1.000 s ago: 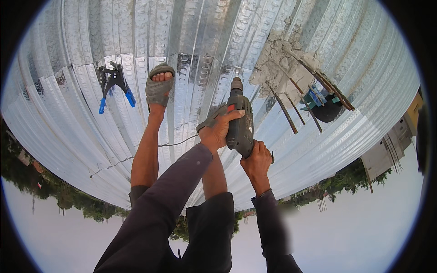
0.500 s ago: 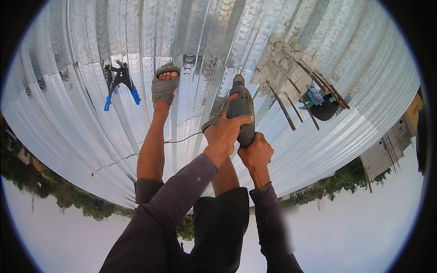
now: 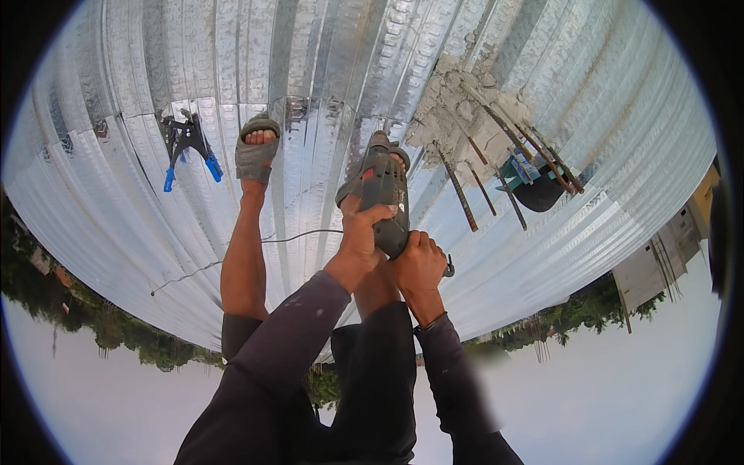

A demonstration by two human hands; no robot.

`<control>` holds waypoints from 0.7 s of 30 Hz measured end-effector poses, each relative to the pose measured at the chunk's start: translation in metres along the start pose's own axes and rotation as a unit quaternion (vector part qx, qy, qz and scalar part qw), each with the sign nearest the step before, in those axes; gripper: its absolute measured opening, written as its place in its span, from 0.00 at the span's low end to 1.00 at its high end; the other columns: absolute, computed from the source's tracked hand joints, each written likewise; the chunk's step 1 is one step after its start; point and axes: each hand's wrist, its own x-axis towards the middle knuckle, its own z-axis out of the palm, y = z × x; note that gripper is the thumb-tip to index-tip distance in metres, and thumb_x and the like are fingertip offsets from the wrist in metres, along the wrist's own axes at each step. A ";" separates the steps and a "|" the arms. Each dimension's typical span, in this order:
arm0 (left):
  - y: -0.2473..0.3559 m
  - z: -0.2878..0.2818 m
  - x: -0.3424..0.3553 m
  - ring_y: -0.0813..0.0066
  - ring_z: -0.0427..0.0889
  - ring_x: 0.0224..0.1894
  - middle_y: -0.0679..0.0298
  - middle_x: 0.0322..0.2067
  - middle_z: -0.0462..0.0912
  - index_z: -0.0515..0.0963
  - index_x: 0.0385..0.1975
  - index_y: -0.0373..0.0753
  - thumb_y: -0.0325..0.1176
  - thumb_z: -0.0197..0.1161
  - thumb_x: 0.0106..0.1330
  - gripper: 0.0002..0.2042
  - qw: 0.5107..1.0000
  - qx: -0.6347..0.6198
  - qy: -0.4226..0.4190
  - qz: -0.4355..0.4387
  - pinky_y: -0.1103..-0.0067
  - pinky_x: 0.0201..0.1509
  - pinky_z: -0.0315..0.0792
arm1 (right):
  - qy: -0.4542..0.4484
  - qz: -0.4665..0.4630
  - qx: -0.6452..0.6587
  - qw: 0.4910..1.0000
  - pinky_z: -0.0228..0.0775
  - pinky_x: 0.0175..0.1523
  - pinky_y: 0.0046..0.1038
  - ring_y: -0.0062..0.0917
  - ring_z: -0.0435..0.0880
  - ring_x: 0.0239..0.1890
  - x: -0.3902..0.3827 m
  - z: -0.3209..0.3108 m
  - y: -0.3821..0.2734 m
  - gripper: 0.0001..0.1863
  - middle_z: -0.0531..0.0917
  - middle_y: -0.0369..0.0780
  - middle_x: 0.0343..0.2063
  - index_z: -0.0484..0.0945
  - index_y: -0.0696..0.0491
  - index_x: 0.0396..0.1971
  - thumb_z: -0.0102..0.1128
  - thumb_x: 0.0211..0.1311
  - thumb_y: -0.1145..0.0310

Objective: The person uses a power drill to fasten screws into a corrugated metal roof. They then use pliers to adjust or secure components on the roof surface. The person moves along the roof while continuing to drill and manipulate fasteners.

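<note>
A dark grey power drill is held in both my hands, its chuck pointing away from me at the corrugated metal decking. Whether its tip touches the metal I cannot tell. My left hand wraps round the drill's body from the left, the thumb lying across it. Lower down, my right hand is closed round the handle at its rear end. My right foot, partly behind the drill, and my left foot, both in grey sandals, stand on the decking close to a seam between sheets.
A black riveter-like tool with blue handles lies left of my left foot. Rusty rebar sticks up from a rough concrete patch at the right, beside a dark bucket-like container. A thin cable crosses the decking.
The drill and both hands have shifted slightly left and down in the picture. The surroundings have also slid left, and more of my right foot shows beside the chuck. Both hands keep their grip.
</note>
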 end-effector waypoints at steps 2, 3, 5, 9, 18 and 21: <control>0.008 0.010 0.000 0.65 0.80 0.40 0.57 0.40 0.77 0.72 0.53 0.33 0.27 0.64 0.60 0.21 1.000 -0.003 0.005 0.009 0.66 0.44 0.80 | -0.016 0.010 0.000 1.000 0.78 0.36 0.39 0.39 0.86 0.30 0.006 -0.008 -0.002 0.17 0.81 0.42 0.27 0.76 0.55 0.29 0.71 0.40 0.63; 0.015 0.015 -0.001 0.65 0.80 0.39 0.57 0.39 0.77 0.72 0.53 0.32 0.27 0.63 0.60 0.20 1.000 0.002 0.006 -0.012 0.66 0.44 0.80 | -0.023 0.017 0.001 1.000 0.78 0.37 0.39 0.38 0.85 0.31 0.008 -0.010 -0.004 0.17 0.80 0.41 0.27 0.76 0.55 0.29 0.71 0.42 0.61; 0.034 0.030 -0.011 0.66 0.80 0.38 0.59 0.38 0.77 0.73 0.51 0.31 0.27 0.63 0.59 0.19 0.998 0.012 0.012 -0.053 0.66 0.43 0.79 | -0.049 0.061 0.019 0.997 0.78 0.36 0.39 0.38 0.86 0.30 0.009 -0.010 -0.012 0.18 0.80 0.41 0.27 0.76 0.55 0.29 0.71 0.42 0.61; 0.017 0.031 -0.006 0.65 0.80 0.35 0.57 0.38 0.79 0.73 0.51 0.31 0.24 0.69 0.52 0.24 0.993 0.093 0.071 0.028 0.70 0.40 0.78 | -0.054 0.113 0.076 0.989 0.79 0.35 0.39 0.38 0.86 0.30 0.004 -0.009 -0.010 0.19 0.81 0.41 0.26 0.77 0.55 0.30 0.72 0.40 0.61; 0.033 0.018 -0.011 0.67 0.80 0.36 0.57 0.37 0.78 0.73 0.49 0.31 0.24 0.65 0.57 0.19 0.999 0.007 0.029 -0.046 0.66 0.42 0.80 | -0.022 0.064 0.046 0.997 0.80 0.35 0.44 0.46 0.88 0.31 0.004 0.003 -0.020 0.19 0.85 0.46 0.29 0.78 0.56 0.31 0.72 0.39 0.62; 0.023 0.034 0.002 0.70 0.80 0.32 0.57 0.31 0.83 0.82 0.35 0.27 0.30 0.73 0.45 0.17 0.980 0.156 0.119 0.035 0.72 0.36 0.74 | -0.077 0.122 0.068 0.987 0.79 0.34 0.42 0.44 0.88 0.31 0.018 -0.013 -0.016 0.21 0.85 0.45 0.30 0.77 0.56 0.29 0.76 0.38 0.61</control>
